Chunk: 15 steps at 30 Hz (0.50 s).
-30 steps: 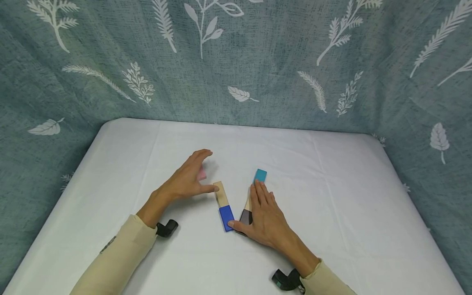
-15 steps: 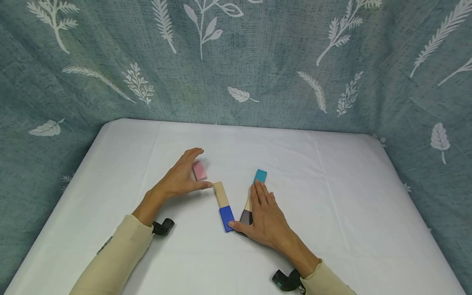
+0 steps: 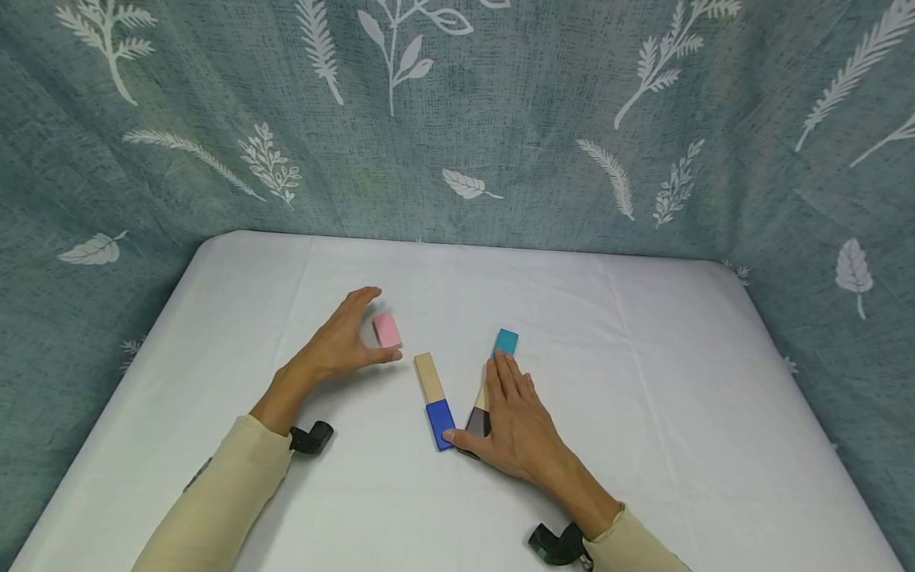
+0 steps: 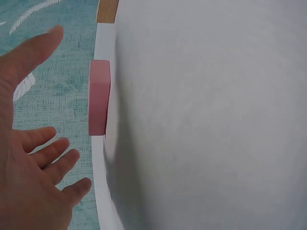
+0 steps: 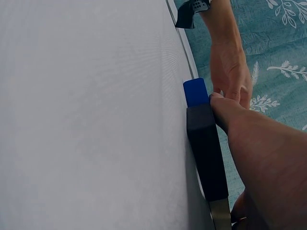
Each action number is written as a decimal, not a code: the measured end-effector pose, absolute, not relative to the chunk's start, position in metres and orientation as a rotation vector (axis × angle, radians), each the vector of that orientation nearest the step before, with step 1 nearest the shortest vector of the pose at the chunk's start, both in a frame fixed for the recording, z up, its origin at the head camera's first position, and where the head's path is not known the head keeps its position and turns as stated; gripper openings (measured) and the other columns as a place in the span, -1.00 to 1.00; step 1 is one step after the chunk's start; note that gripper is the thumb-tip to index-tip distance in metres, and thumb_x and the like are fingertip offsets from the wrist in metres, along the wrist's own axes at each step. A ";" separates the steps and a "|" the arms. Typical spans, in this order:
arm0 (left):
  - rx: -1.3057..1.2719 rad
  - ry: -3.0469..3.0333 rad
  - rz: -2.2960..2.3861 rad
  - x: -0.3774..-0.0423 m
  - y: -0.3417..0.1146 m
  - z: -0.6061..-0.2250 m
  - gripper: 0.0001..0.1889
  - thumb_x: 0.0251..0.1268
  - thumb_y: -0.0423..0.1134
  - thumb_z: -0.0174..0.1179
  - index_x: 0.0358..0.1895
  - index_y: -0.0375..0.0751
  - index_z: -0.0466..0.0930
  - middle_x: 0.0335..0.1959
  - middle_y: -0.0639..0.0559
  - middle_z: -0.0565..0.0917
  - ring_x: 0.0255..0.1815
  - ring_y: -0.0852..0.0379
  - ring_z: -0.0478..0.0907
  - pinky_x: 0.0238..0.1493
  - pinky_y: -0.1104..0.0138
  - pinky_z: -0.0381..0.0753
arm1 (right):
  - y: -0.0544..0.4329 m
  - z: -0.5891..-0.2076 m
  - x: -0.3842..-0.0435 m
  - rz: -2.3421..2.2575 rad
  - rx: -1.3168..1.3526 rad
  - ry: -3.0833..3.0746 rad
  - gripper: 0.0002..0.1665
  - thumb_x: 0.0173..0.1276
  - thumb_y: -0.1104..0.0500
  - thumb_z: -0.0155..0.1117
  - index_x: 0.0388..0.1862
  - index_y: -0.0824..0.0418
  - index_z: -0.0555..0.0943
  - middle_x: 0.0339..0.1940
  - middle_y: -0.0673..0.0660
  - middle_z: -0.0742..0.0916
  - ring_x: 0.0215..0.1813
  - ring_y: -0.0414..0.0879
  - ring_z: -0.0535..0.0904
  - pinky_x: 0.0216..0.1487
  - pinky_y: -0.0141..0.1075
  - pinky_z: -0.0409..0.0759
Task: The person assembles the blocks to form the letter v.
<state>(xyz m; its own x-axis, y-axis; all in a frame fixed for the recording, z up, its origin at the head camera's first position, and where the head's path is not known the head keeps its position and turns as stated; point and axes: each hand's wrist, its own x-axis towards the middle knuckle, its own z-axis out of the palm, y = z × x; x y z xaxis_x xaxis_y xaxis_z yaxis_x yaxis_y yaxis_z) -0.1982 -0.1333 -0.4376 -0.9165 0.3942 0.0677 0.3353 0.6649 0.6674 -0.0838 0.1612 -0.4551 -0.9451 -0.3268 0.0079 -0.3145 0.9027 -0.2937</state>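
My left hand (image 3: 339, 342) is spread around a pink block (image 3: 387, 330) without gripping it; the left wrist view shows a gap between the fingers and the block (image 4: 99, 97). To the right, a plain wooden block (image 3: 429, 377) and a blue block (image 3: 440, 425) lie end to end in a slanted line. A second slanted line has a dark grey block (image 3: 477, 423), another wooden block (image 3: 482, 397) and a teal block (image 3: 506, 342). My right hand (image 3: 518, 421) lies with straight fingers over this second line, hiding part of it. Its thumb tip is at the blue block's lower end.
White cloth covers the table (image 3: 643, 445). Behind it hangs a green-blue curtain (image 3: 529, 159) with white leaf prints. A black wrist camera (image 3: 312, 437) is on the left arm, and another black camera (image 3: 560, 546) on the right arm.
My left hand has drawn back leftward, away from the pink block and the wooden block, leaving the pink block in full view. The right hand stays in place.
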 end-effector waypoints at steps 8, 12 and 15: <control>0.558 2.766 1.063 -0.202 -0.135 -0.438 0.15 -0.02 0.07 0.57 0.56 -0.32 0.08 0.55 -0.27 0.16 0.56 -0.19 0.11 0.49 -0.07 0.16 | 0.162 -0.455 -0.084 -0.456 -0.519 3.037 0.50 0.15 -0.66 0.11 0.61 0.45 -0.05 0.64 0.40 0.00 0.65 0.20 -0.17 0.53 0.18 0.03; 0.552 2.761 1.042 -0.206 -0.136 -0.439 0.11 -0.01 0.07 0.56 0.54 -0.34 0.12 0.52 -0.28 0.22 0.53 -0.20 0.16 0.49 -0.07 0.18 | 0.162 -0.455 -0.084 -0.462 -0.523 3.041 0.50 0.15 -0.66 0.12 0.60 0.46 -0.03 0.64 0.40 0.01 0.65 0.21 -0.16 0.53 0.19 0.04; 0.562 2.771 1.013 -0.208 -0.135 -0.440 0.08 -0.01 0.06 0.56 0.52 -0.35 0.18 0.47 -0.29 0.29 0.50 -0.20 0.21 0.47 -0.06 0.21 | 0.162 -0.456 -0.084 -0.467 -0.528 3.043 0.50 0.15 -0.66 0.12 0.60 0.46 -0.02 0.63 0.41 0.02 0.65 0.22 -0.16 0.52 0.20 0.05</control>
<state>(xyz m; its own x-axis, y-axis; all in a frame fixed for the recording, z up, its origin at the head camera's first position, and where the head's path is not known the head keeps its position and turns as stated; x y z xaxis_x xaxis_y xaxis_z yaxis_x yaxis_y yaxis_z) -0.2082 -0.1354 -0.4402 -0.9208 0.3900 -0.0016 0.2970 0.7040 0.6451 -0.0836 0.1618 -0.4558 -0.9426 -0.3324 0.0326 -0.3269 0.8981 -0.2943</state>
